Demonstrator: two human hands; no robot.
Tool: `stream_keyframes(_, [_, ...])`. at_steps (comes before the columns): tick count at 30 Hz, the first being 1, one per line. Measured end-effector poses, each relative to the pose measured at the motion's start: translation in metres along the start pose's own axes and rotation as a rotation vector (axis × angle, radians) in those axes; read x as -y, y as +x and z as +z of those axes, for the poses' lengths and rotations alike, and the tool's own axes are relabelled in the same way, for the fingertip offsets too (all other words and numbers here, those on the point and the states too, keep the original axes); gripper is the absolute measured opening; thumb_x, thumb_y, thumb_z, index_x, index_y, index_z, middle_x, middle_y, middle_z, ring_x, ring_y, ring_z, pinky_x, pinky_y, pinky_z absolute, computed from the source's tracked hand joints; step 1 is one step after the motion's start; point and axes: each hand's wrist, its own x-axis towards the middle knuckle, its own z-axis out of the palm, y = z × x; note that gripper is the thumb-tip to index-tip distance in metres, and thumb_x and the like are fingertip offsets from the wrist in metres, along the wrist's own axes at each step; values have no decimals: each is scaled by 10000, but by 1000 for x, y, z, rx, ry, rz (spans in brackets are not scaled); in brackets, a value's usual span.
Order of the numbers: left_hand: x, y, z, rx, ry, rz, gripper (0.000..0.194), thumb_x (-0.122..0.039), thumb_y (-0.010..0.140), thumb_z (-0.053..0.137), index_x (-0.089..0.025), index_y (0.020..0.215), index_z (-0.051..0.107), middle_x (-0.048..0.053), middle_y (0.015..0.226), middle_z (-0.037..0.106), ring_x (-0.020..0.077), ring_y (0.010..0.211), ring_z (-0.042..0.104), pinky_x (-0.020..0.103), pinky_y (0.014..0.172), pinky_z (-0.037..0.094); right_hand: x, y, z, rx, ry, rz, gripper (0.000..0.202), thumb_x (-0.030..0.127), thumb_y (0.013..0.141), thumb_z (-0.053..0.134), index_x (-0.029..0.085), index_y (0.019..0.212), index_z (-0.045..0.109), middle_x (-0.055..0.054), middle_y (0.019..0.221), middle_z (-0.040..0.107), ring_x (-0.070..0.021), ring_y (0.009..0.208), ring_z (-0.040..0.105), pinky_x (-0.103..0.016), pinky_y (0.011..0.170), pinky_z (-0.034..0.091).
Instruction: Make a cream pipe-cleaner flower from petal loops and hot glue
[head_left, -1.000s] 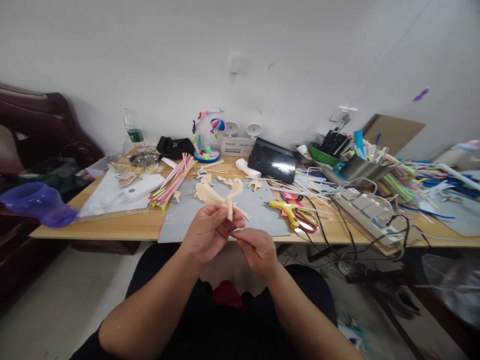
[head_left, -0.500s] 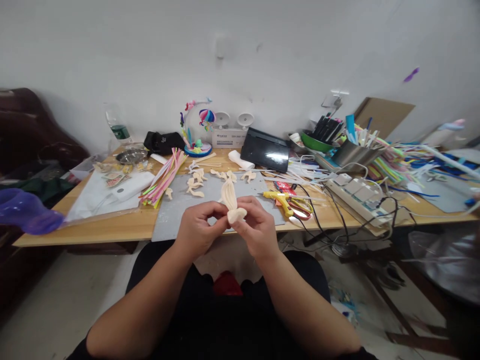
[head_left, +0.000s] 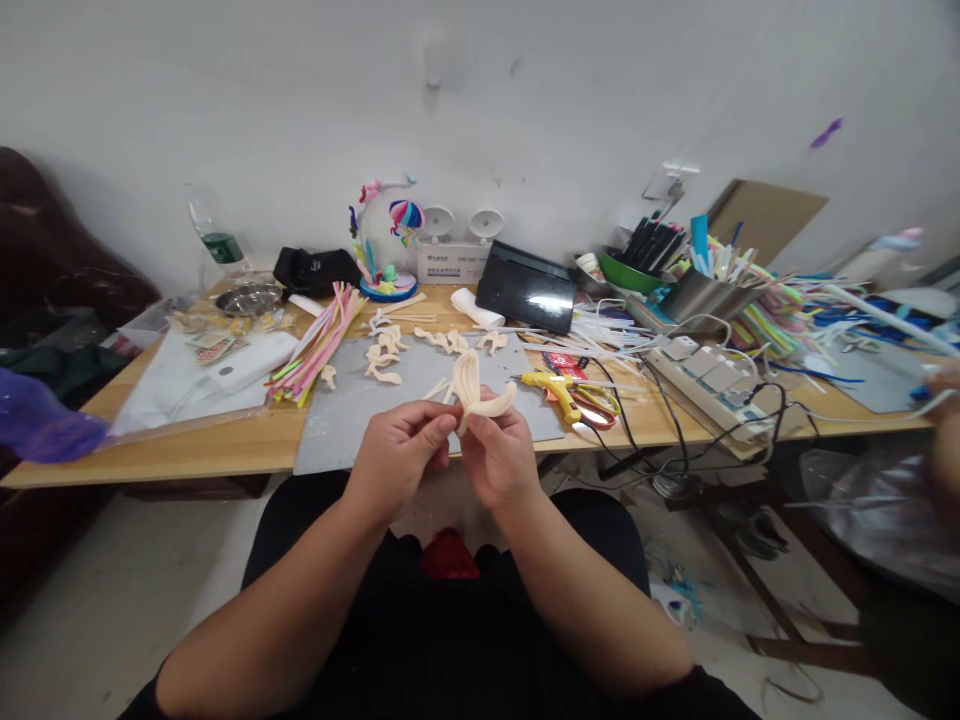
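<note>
A cream-coloured piece shaped like curved petals (head_left: 467, 378) is held between my hands above the front of a grey mat (head_left: 330, 430). One petal stands upright and another curves out to the right. My left hand (head_left: 401, 450) pinches the base from the left with thumb and finger. From the right, the closed fingers of my right hand (head_left: 501, 452) grip it, thumb near the base where the petals meet. Similar cream curled pieces (head_left: 384, 352) lie on the mat behind. Two thin pale sticks (head_left: 437, 388) lie just beyond my left fingers.
A yellow glue gun (head_left: 555, 385) and orange-handled scissors (head_left: 600, 408) lie right of the mat. Pink and yellow fuzzy stems (head_left: 324, 345) lie left. Cables run past a power strip (head_left: 712, 395). Another person's hand (head_left: 946, 420) shows at the far right edge.
The piece has turned in my hands: the petal that pointed toward me now curves to the right. Both hands have shifted their hold. The view has moved slightly.
</note>
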Motion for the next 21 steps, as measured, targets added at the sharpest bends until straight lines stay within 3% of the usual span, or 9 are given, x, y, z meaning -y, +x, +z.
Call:
stream_keyframes(3, [1,1,2,64,-235,-98,224,-345,697,660,-149,806,649,-42,449,506,79,399,471,191,394,370,0,1,-2,13,36,45,183,262,568,755,187,688,639,31,652,541,-92,637,479,-228,622,404])
stream_keyframes(7, [-1,3,2,104,-298,-121,203,-291,646,708,-143,773,652,-39,468,524,71,396,470,191,394,385,-1,1,-3,66,69,86,257,333,556,778,190,701,622,22,706,543,-98,643,486,-236,607,427])
stream_keyframes(14, [-1,1,3,10,-190,-12,119,-240,666,689,-148,715,632,-36,488,539,66,410,491,178,402,401,-4,0,5,43,97,65,246,345,540,794,204,666,638,18,743,573,-101,702,520,-210,598,461])
stream_keyframes(17, [-2,-1,4,-43,-111,50,101,-229,680,671,-153,713,613,-36,506,547,72,420,507,181,410,414,-5,-2,8,14,91,69,249,344,540,792,200,684,647,19,722,577,-90,627,502,-199,511,429])
stream_keyframes(21, [-1,-4,6,-96,24,135,80,-231,720,624,-162,701,587,-35,515,548,86,444,526,194,431,431,-11,-5,9,-80,58,29,239,352,554,777,204,699,659,12,747,603,-93,606,498,-203,472,393])
